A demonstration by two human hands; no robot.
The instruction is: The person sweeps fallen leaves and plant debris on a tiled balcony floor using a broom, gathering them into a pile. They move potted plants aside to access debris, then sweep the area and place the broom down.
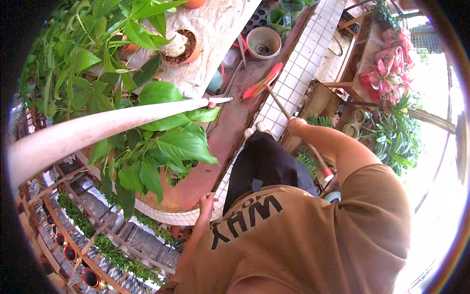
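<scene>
My right hand point(296, 125) is wrapped around the wooden handle point(279, 103) of a broom. The broom's red and green head point(263, 81) is blurred, over the reddish floor channel point(220, 147) beside the white-tiled ledge point(293, 70). Behind my right hand the handle runs back under my forearm to a red-banded end point(326, 173). My left hand point(208, 202) hangs low by my left hip above the tiled ledge, with nothing visible in it and its fingers loosely bent. My feet point(256, 128), in light footwear, are on the ledge.
Potted plants with broad leaves point(183, 143) and a pale pole point(110, 123) stretch across the left. A plant pot point(189, 47) stands on the covered bench point(216, 25). An off-white bucket point(263, 42) sits ahead in the channel. Pink-leaved plants point(389, 73) line the right.
</scene>
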